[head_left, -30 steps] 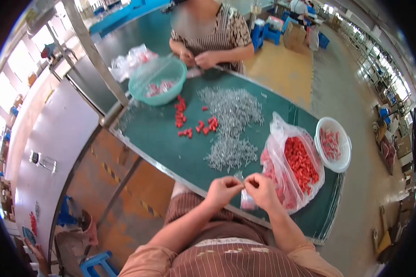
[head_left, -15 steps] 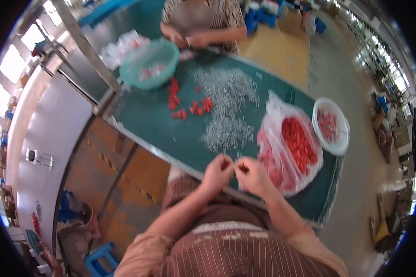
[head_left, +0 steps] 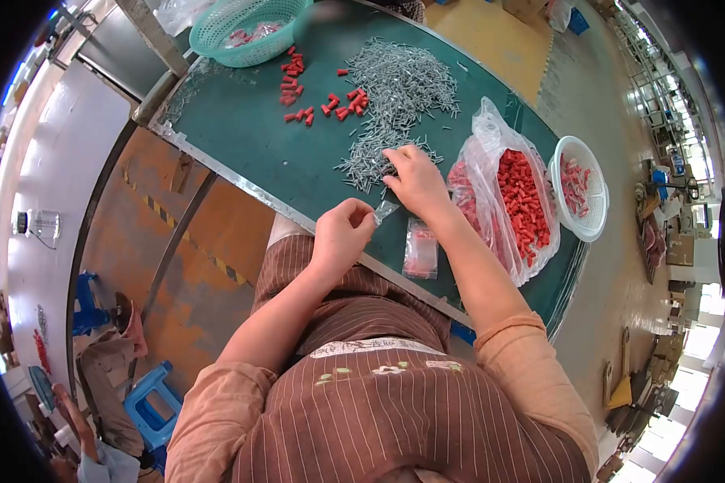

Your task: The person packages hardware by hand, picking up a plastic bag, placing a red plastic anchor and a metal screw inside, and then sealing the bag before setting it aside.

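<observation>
My left hand [head_left: 342, 236] is near the table's front edge, fingers closed on a small clear plastic bag [head_left: 384, 211]. My right hand [head_left: 415, 179] reaches forward onto the near end of a pile of small metal pins [head_left: 395, 97], fingertips touching the pins. A small filled bag with red parts [head_left: 421, 248] lies flat on the green table [head_left: 250, 153] just right of my left hand. To the right, an open clear bag of red plastic caps [head_left: 519, 205] rests by my right forearm.
A white basket [head_left: 594, 211] with a few red parts stands at the far right. A teal basket [head_left: 246, 28] sits at the far left corner, with loose red caps [head_left: 322, 101] scattered near it. A blue stool [head_left: 149, 398] stands on the floor lower left.
My hands have parted: the right hand moved forward to the pin pile, the left stayed back with the small bag. The view tilted down, so the person opposite has left the frame.
</observation>
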{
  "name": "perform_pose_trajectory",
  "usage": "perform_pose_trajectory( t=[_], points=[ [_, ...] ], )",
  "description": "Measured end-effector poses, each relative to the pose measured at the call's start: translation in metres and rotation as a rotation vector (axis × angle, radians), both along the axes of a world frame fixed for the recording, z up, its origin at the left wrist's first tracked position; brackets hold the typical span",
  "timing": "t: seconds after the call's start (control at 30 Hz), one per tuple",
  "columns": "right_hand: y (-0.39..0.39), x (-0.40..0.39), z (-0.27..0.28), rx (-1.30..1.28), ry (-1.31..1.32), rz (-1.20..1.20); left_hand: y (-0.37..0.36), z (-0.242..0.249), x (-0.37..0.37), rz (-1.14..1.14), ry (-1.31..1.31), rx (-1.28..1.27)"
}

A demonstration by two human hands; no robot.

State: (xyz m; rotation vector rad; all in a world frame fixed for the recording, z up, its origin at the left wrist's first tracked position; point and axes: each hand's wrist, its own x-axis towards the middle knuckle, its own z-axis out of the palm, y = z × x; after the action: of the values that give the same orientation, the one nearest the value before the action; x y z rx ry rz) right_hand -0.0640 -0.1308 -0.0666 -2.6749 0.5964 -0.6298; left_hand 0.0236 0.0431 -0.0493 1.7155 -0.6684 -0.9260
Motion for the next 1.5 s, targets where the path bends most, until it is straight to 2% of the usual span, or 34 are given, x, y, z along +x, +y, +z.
perform_pose_trajectory(
  t=[0.1,0.27,0.37,0.4,0.5,0.6,0.77,1.0,1.1,1.3,1.4,1.5],
  points=[
    [-0.008,0.012,-0.005,0.071,0.12,-0.018,0.005,-0.004,0.005,0.006,-0.162,-0.032],
    [-0.021,0.011,-0.01,0.293,-0.003,-0.094,0.006,-0.009,0.011,-0.008,-0.254,-0.074],
    [-0.029,0.006,-0.01,0.798,-0.019,-0.26,0.003,-0.008,0.012,-0.027,-0.285,-0.089],
    [-0.032,0.003,-0.013,0.909,-0.08,-0.233,0.001,-0.008,0.012,-0.03,-0.273,-0.082],
    [-0.03,-0.005,-0.009,1.167,-0.226,-0.271,-0.003,-0.005,0.01,-0.043,-0.237,-0.068],
    [-0.028,-0.012,-0.005,1.258,-0.267,-0.273,-0.004,-0.001,0.01,-0.049,-0.234,-0.066],
    [-0.026,-0.017,0.002,1.361,-0.306,-0.302,-0.006,0.008,0.014,-0.036,-0.206,0.05],
    [-0.019,-0.02,0.019,1.466,-0.339,-0.346,-0.008,0.01,0.019,-0.039,-0.166,0.014],
    [-0.019,-0.023,0.022,1.44,-0.303,-0.274,-0.009,0.011,0.02,-0.04,-0.152,0.01],
    [-0.022,-0.027,0.017,1.021,-0.167,-0.286,-0.01,0.01,0.019,-0.05,-0.207,0.02],
    [-0.022,-0.028,0.026,1.054,-0.14,-0.325,-0.012,0.011,0.019,-0.045,-0.214,0.014],
    [-0.02,-0.03,0.027,1.204,-0.246,-0.315,-0.014,0.014,0.019,-0.042,-0.199,0.028]
  ],
)
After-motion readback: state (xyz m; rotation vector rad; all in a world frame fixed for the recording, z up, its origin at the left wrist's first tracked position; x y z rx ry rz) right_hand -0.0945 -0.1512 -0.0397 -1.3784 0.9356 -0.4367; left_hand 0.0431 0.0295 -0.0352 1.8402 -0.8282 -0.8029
